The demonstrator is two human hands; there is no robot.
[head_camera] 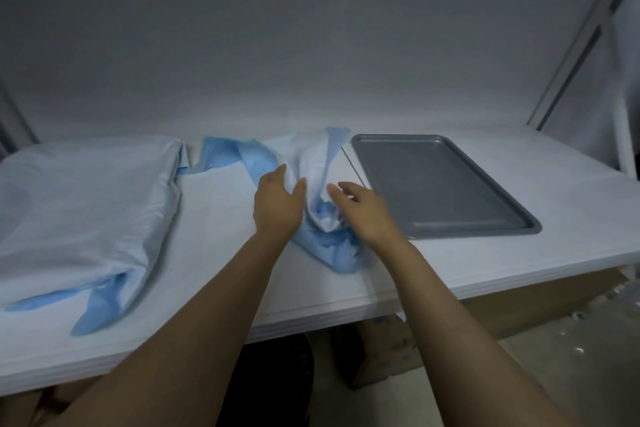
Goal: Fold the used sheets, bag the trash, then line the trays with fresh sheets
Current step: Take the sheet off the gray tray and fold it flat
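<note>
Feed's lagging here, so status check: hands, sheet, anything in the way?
Left hand open, touching crumpled light-blue sheet. Right hand open, alongside it. Sheet not yet folded. Grey rectangular metal tray unlined; nothing blocking.

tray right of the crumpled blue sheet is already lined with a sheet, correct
Not quite. The tray does sit right of the crumpled blue sheet, but it is not lined. The head view shows its bare grey bottom with no sheet in it.
</note>
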